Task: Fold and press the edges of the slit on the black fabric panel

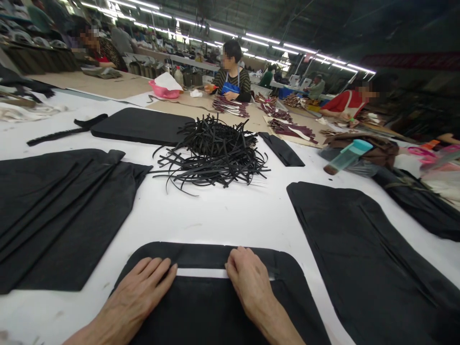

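Note:
A black fabric panel (201, 306) with rounded corners lies on the white table right in front of me. A narrow white strip (201, 273) runs across it near its top edge, under a folded black band (201, 256). My left hand (147, 287) lies flat on the panel with fingers stretched out, fingertips at the strip's left end. My right hand (247, 278) rests palm down with its fingers curled over the folded band at the strip's right part.
A heap of thin black strips (212, 153) sits mid-table. Stacks of black panels lie at left (61, 211), right (370, 258) and back (140, 125). A teal bottle (347, 156) lies at right. Other people work at far tables.

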A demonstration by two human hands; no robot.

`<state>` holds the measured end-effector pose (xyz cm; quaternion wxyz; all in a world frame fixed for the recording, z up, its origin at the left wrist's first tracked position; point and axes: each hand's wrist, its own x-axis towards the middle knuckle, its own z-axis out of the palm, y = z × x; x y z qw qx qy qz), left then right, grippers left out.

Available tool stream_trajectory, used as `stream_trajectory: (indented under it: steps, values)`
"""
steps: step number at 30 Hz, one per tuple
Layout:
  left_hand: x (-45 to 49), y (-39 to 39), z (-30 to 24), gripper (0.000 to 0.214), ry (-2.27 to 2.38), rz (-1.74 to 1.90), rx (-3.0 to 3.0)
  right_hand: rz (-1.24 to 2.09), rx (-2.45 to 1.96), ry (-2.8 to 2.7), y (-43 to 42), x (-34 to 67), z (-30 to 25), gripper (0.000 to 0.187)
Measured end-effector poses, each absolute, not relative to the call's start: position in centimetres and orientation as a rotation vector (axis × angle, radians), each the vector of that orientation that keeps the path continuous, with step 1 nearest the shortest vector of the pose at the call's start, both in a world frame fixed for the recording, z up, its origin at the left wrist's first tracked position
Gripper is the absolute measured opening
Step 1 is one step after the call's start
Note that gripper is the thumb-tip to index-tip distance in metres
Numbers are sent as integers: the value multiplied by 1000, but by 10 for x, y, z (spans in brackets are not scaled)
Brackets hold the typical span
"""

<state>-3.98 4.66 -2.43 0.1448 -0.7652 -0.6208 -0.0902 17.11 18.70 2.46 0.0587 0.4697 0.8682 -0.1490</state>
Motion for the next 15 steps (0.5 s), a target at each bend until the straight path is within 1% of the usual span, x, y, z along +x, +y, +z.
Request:
stream_trajectory:
  steps: [5, 9, 12, 15]
  values:
    - [-40, 36, -24, 38, -1952, -329, -2099, -439, 1426, 2615, 185, 170, 27, 17]
    - [-22, 43, -8, 42, -2095, -178, -1950, -433, 1437, 2607, 184, 169, 29, 18]
    - [5, 59, -1, 51, -2025, -229, -1962, -429, 1431, 2626, 183, 167, 28, 18]
    - [33, 76, -10, 57, -1913, -335, -2125, -427, 1411, 2662, 181, 166, 25, 17]
